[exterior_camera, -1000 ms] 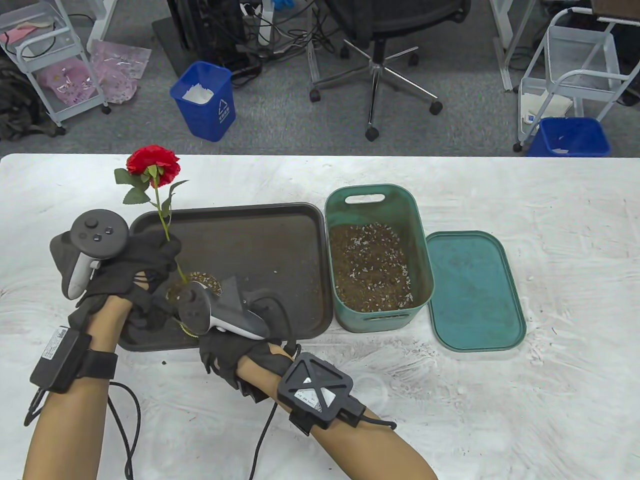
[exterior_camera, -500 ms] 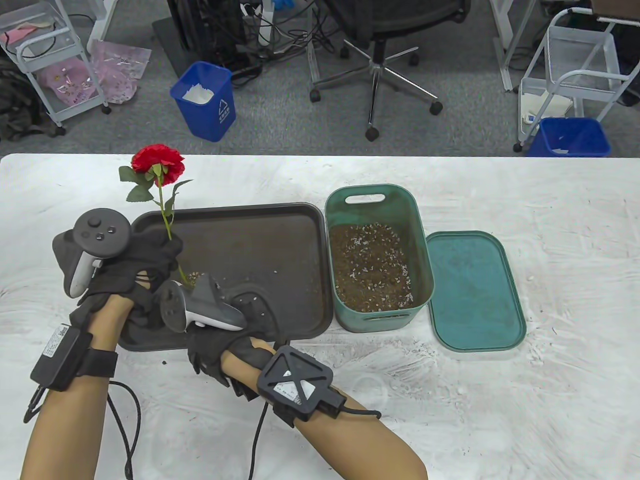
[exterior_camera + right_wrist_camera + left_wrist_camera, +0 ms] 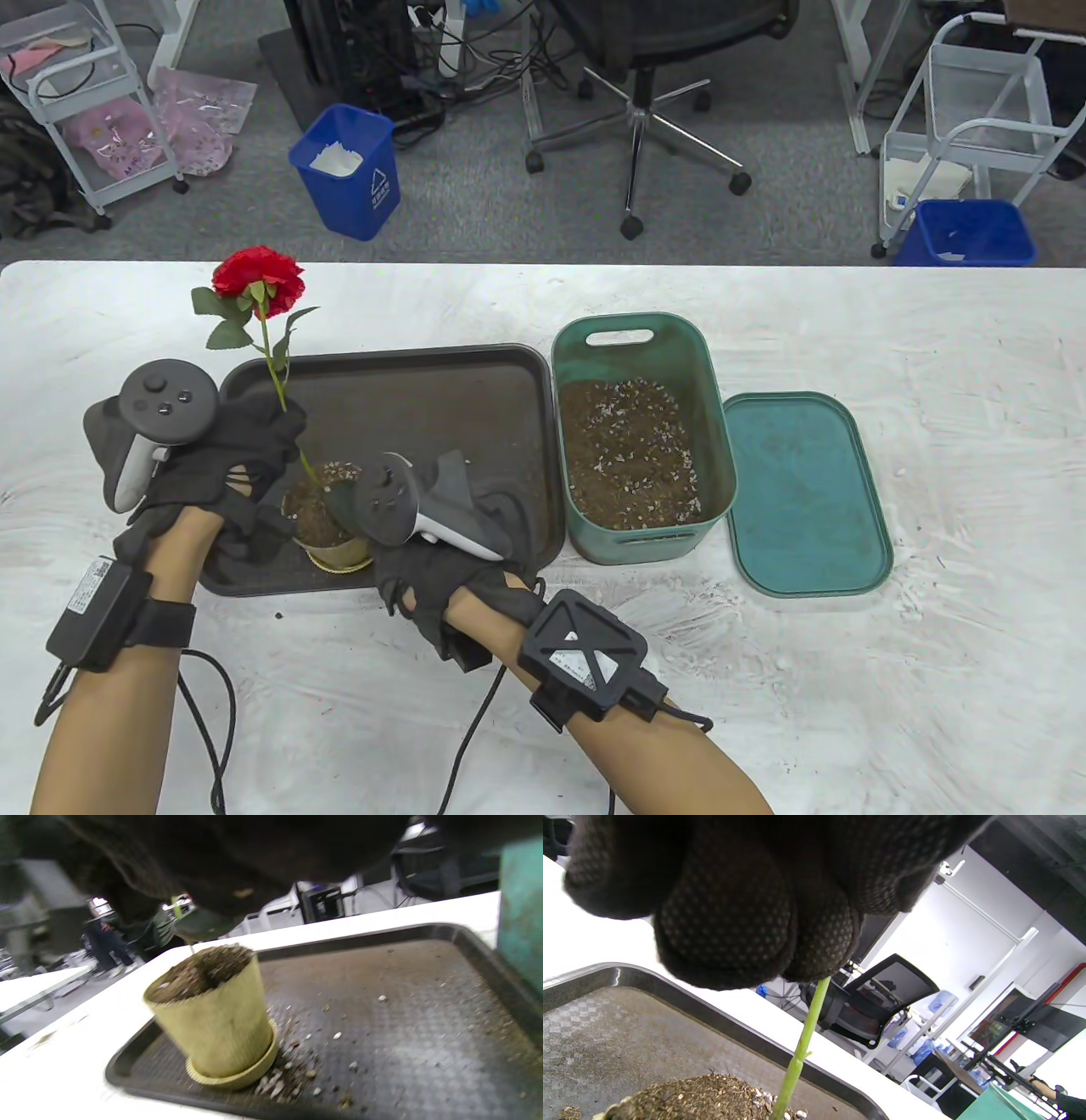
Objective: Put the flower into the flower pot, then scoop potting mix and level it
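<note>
Table view, left to right. The left hand (image 3: pixel 233 450), at 9 o'clock on the bench (image 3: pixel 933 594), pinched the stem of the flower (image 3: pixel 257 273) between its fingers (image 3: pixel 725 921); the stem stood in the soil of the pot (image 3: pixel 327 526), the red bloom leaning toward 12 o'clock. The pot sat on its saucer at the near-left corner of the tray (image 3: pixel 441 407), filled about to the rim, the soil heaped rather than flat. The right hand (image 3: pixel 450 569), just beside the pot at its 3 o'clock, showed no scoop; whether its fingers were clenched or released could not be told. The soil bin (image 3: pixel 642 340) stood open, its lid (image 3: pixel 806 492) alongside. Judged progress: planting and filling largely done; levelling remained.
</note>
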Demonstrator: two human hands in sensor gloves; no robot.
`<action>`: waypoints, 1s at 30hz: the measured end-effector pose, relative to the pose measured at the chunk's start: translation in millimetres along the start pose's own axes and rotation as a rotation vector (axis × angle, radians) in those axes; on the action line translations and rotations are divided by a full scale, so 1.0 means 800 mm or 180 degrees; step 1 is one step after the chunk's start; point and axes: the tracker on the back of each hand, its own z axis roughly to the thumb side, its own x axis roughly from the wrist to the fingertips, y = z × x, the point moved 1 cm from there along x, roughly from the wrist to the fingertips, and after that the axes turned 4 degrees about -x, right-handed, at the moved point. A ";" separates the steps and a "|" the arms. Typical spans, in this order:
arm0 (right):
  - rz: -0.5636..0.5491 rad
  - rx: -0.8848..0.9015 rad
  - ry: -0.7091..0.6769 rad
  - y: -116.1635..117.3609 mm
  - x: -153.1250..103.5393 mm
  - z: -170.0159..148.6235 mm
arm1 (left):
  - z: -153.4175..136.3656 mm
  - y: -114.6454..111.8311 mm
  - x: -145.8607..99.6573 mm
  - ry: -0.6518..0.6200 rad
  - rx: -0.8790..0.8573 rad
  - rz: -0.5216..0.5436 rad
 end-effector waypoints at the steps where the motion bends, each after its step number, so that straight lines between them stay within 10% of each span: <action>1: -0.0087 -0.0052 0.0021 0.002 0.003 0.000 | 0.000 0.000 0.000 0.0002 -0.0007 -0.0001; 12: 0.0597 -0.0595 -0.0007 0.037 0.034 0.035 | -0.002 0.002 -0.008 -0.0115 -0.0043 0.0010; 21: -0.0013 -0.0399 -0.0435 -0.009 0.039 0.003 | 0.006 0.002 -0.022 -0.0508 -0.0133 -0.0285; 30: 0.0246 -0.0532 -0.1052 -0.002 0.078 -0.004 | 0.011 0.001 -0.029 -0.0753 -0.0093 -0.0491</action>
